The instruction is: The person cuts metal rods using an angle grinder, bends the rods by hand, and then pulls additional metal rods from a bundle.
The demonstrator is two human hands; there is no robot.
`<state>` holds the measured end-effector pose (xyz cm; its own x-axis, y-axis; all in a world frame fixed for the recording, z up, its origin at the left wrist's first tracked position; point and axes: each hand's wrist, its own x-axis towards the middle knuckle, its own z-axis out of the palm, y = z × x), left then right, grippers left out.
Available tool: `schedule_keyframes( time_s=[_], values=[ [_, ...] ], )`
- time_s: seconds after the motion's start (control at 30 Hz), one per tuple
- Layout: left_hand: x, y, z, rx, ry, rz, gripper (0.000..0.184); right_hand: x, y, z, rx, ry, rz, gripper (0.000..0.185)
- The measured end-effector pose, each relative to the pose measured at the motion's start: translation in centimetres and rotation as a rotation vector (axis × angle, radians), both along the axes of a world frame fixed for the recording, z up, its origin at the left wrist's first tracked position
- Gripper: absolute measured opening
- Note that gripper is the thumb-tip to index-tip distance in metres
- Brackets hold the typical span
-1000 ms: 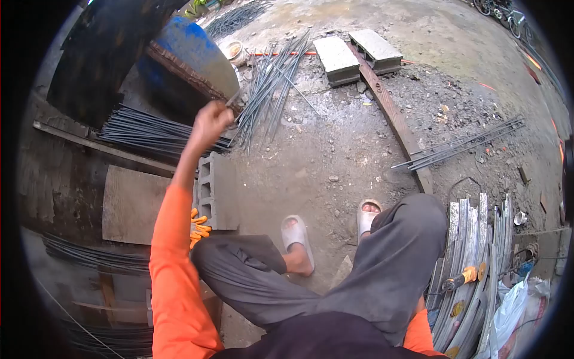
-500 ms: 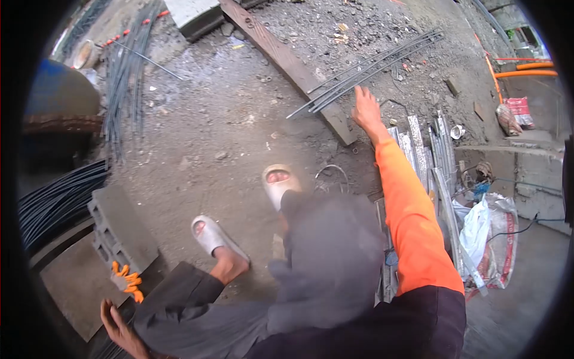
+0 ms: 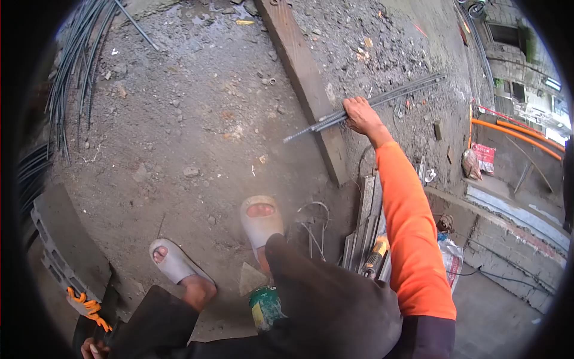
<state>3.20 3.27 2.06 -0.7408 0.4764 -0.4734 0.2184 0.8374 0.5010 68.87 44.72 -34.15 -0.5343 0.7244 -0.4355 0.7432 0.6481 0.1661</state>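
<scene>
My right hand (image 3: 362, 116), in an orange sleeve, is closed around a small bundle of thin steel rebar rods (image 3: 406, 91). The rods lie close together, their near ends across a wooden plank (image 3: 302, 75) on the ground. At the lower left edge, my left hand (image 3: 94, 348) shows only in part beside my dark trouser leg; most of its fingers are hidden. Near it, an orange-and-grey work glove (image 3: 89, 308) lies by a hollow concrete block (image 3: 69, 239).
More rebar (image 3: 78, 66) lies at the upper left. By my right leg are metal strips (image 3: 362, 224), a yellow power tool (image 3: 376, 254) and a green container (image 3: 266, 308). A low concrete wall (image 3: 502, 239) runs along the right. Gravel and debris cover the ground.
My right hand has closed on the rods, which are now drawn together into a tighter bundle. My left hand has slipped mostly out of view. The camera view has shifted.
</scene>
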Motion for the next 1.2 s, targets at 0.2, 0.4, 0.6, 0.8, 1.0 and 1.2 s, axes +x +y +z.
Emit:
schedule_keyframes(
  time_s=[0.2,0.4,0.6,0.8,1.0,1.2],
  values=[
    [1.9,2.9,-1.5,0.025,-0.005,-0.183,0.017,-6.1,0.0,14.2,-0.078,0.322,-0.070,0.018],
    [6.5,4.0,1.7,0.032,0.005,-0.431,0.027,-12.2,-4.2,27.1,-0.104,0.246,-0.171,0.015],
    [11.6,-2.5,3.2,-0.015,0.249,-0.531,0.030,-14.5,-4.7,44.9,-0.292,0.254,-0.095,0.021],
    [14.7,-9.4,18.2,-0.027,-0.066,-0.047,0.064,-16.2,1.3,64.8,0.212,0.346,1.029,0.036],
    [16.7,-5.1,30.3,0.322,-0.303,-0.059,0.109,-33.7,-6.7,98.5,-0.595,0.610,0.085,0.031],
    [16.7,6.2,44.4,0.978,0.075,-0.342,0.116,-45.2,-23.2,120.9,-0.730,1.288,-0.105,0.034]
  ],
)
